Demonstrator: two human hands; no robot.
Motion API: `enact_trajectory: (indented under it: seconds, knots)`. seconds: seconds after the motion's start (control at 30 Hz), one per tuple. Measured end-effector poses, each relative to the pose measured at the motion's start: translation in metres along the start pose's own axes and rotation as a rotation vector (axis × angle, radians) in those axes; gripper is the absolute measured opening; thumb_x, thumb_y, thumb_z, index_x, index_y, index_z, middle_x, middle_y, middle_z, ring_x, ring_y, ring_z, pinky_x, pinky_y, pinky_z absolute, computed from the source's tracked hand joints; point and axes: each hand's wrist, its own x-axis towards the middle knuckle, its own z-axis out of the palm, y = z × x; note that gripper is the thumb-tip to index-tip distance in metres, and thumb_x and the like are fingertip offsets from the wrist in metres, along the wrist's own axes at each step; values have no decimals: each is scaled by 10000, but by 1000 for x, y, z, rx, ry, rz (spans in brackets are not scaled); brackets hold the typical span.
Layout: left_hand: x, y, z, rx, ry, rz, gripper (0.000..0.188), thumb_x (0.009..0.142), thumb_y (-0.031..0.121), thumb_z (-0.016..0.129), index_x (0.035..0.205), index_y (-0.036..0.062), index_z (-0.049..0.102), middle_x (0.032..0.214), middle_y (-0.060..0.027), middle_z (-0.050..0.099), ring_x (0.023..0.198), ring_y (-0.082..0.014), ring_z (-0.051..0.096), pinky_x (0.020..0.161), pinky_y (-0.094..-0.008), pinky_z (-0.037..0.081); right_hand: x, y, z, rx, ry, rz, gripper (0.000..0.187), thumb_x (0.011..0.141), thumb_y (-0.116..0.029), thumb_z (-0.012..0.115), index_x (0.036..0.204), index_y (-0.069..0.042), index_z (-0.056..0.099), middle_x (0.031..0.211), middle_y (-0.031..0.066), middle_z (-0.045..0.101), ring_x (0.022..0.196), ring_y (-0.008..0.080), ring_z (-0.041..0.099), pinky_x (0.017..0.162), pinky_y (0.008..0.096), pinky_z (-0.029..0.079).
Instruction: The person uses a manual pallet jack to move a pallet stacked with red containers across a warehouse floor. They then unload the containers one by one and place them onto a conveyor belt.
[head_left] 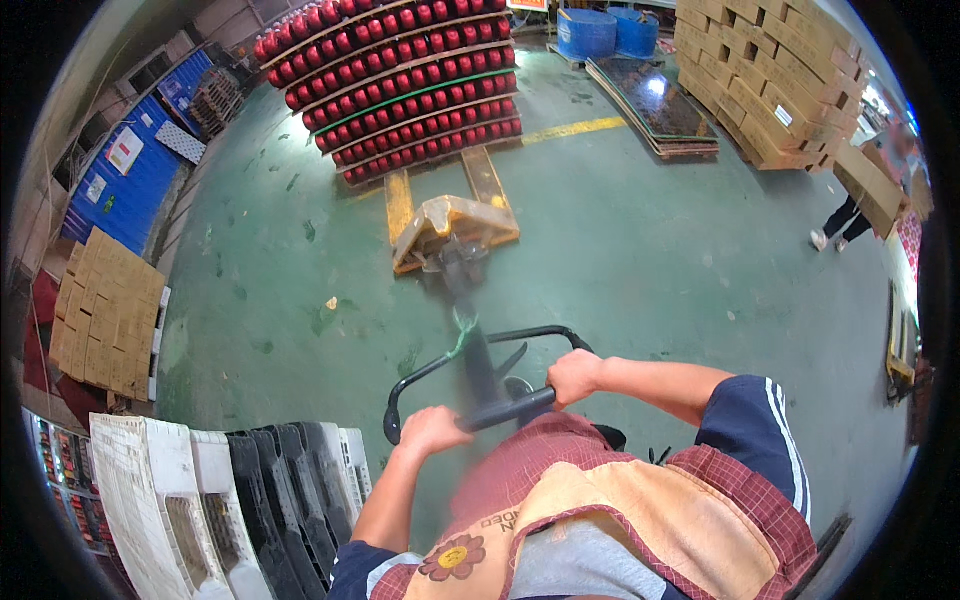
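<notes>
Both my hands are closed on the black handle [510,408] of a yellow pallet jack [450,222]. My left hand [435,430] grips the left end of the handle's near bar, and my right hand [575,377] grips its right end. The steering shaft [478,365] leads forward from the handle, with a green tie [463,333] knotted around it. Beyond, the jack's two forks point away from me toward a tall layered stack of red, rounded containers [410,95]. The fork tips are hidden under or behind that stack.
Stacked white and black plastic pallets [300,490] stand close at my left, with cartons [110,315] beyond. Ahead right are flat sheets [655,105], blue tubs [590,35] and a tall carton stack [770,85]. At far right a person [850,215] carries cardboard.
</notes>
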Motion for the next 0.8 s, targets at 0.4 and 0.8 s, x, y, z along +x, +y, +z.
enact_trajectory:
  seconds: [0.4, 0.8]
  knots:
    - [-24, 9, 9, 14, -25, 11, 499, 646, 551, 687, 947, 159, 757, 883, -152, 720, 869, -344, 685, 805, -431, 540, -28, -14, 6, 11, -4, -3, 317, 677, -332, 651, 861, -90, 741, 844, 174, 711, 856, 348, 690, 727, 451, 537]
    - [-45, 13, -14, -82, 46, 108, 452, 738, 361, 736, 891, -63, 709, 744, -230, 680, 711, -379, 681, 658, -455, 524, -27, -22, -2, 64, 87, -66, 289, 650, -270, 669, 835, -53, 710, 794, 184, 694, 759, 378, 676, 645, 483, 524]
